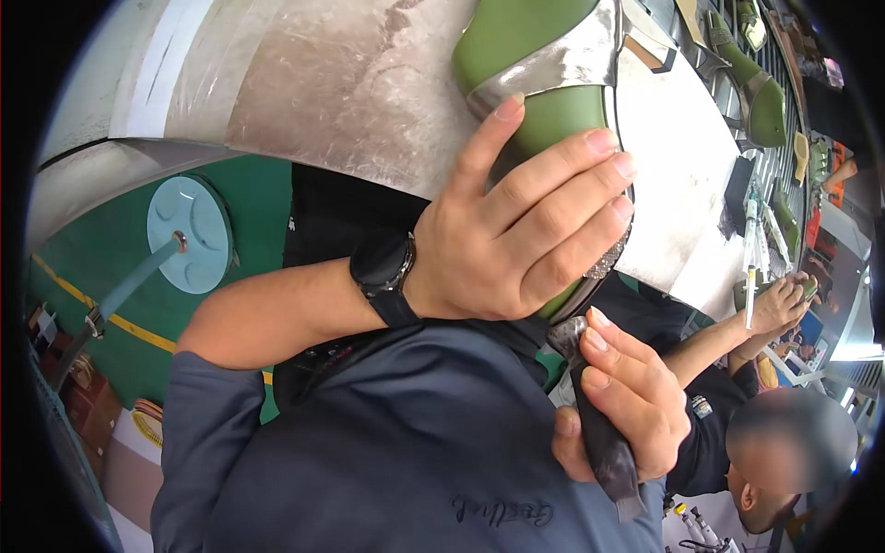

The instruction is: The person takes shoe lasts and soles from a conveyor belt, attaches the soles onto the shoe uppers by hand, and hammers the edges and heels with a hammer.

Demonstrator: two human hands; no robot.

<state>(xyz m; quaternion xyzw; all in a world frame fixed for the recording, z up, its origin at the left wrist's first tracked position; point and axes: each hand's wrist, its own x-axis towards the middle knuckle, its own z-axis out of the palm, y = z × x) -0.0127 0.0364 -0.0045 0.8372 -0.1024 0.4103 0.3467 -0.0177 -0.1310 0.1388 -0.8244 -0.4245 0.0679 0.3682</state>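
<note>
A green shoe last [530, 41] carries a sandal with a shiny silver strap [562, 69] and a glittery band [608, 261] near its lower end. My left hand [525, 217], with a black watch on the wrist, lies over the last with fingers wrapped across it; the thumb is hidden. In my right hand [636, 396] is a dark tape-wrapped hand tool [604, 433], gripped between fingers and thumb. Its rounded upper end sits at the lower tip of the sandal; whether they touch I cannot tell. The other end is flat and narrow, pointing down.
The sandal rests by a pale, worn work surface [341, 83]. More green lasts with sandals [765, 111] lie on a rack at the right. A co-worker's hands [779, 300] hold a green item there. A light blue round stool [189, 235] stands on the green floor.
</note>
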